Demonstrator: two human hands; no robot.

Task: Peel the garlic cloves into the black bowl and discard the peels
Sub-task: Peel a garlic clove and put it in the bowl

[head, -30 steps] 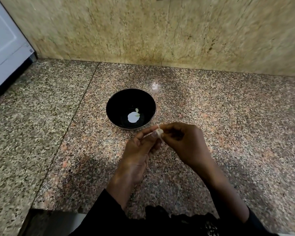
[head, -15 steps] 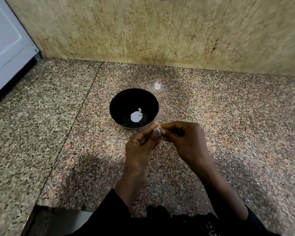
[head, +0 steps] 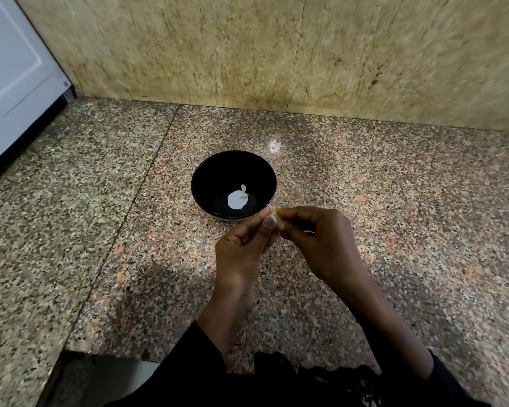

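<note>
While both hands, left (head: 241, 254) and right (head: 321, 242), pinch the garlic clove (head: 273, 212) beside the black bowl (head: 215, 171), its axis stays hidden.

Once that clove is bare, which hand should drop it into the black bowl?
Probably the left hand: its fingertips pinch the garlic clove right at the black bowl's near rim. The right hand sits farther out.

Your left hand (head: 241, 254) raised, thumb and forefinger pinched together, your right hand (head: 321, 245) opposite, fingers curled, fingertips (head: 281, 212) meeting the left's, both forearms bare.
</note>
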